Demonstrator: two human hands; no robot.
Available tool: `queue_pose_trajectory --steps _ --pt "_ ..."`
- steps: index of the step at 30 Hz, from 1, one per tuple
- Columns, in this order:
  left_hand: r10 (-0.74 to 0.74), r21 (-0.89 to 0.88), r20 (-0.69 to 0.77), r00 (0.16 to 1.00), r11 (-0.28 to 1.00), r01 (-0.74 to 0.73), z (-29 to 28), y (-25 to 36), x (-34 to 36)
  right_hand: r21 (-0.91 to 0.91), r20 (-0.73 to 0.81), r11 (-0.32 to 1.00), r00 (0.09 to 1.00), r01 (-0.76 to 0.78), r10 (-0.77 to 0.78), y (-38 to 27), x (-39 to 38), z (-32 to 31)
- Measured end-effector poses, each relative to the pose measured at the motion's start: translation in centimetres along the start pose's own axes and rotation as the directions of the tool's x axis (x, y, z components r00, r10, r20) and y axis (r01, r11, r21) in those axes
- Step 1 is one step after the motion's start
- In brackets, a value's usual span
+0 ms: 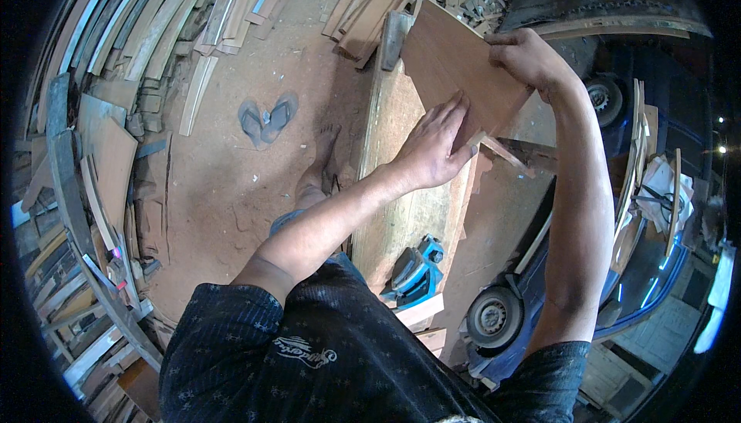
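A flat brown wooden board (451,60) is held tilted over the far end of a pale wooden workbench (378,226). My left hand (436,149) rests on the board's near part, its fingers stretched out along the face. At the board's right edge, my right hand (532,60) is closed, with the thumb on the upper face and the other fingers mostly hidden. A blue electric hand planer (417,272) sits on the near end of the bench, close to my body. Beyond the board's left corner, a grey wooden block (395,37) stands at the bench's far end.
Long planks (147,21) and offcuts are piled along the left side. A pair of sandals (268,120) lies on the dirt floor left of the bench. To the right stands a blue vehicle (656,253) with wood strips leaning on it. More boards (367,18) lie at the far side.
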State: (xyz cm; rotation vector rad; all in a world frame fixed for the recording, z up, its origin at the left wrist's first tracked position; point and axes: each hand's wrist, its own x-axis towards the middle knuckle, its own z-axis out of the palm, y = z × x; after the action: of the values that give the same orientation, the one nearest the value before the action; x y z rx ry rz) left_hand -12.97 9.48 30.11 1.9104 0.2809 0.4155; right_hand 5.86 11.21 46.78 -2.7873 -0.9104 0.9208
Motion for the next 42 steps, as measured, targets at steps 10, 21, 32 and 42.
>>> queue_pose_trajectory --steps 10,21,32,42 --pt "-0.052 -0.101 -0.002 0.999 0.994 0.052 -1.6 0.4 1.0 -0.092 -0.068 0.995 0.996 0.048 -0.054 0.4 3.5 -0.3" --pt "-0.042 -0.255 -0.042 0.998 0.966 0.030 -1.6 -0.3 1.9 -0.007 -0.103 0.997 0.992 0.075 -0.076 -1.0 4.6 -0.6" --pt "-0.099 -0.505 0.055 0.994 0.856 0.113 -2.9 -0.8 2.3 -0.025 0.023 1.000 1.000 0.007 -0.006 -3.2 7.1 0.2" --pt "0.006 -0.394 -0.086 0.996 0.918 -0.040 -3.0 -0.4 2.2 -0.015 0.015 1.000 1.000 -0.025 0.026 -4.4 4.2 -0.9"
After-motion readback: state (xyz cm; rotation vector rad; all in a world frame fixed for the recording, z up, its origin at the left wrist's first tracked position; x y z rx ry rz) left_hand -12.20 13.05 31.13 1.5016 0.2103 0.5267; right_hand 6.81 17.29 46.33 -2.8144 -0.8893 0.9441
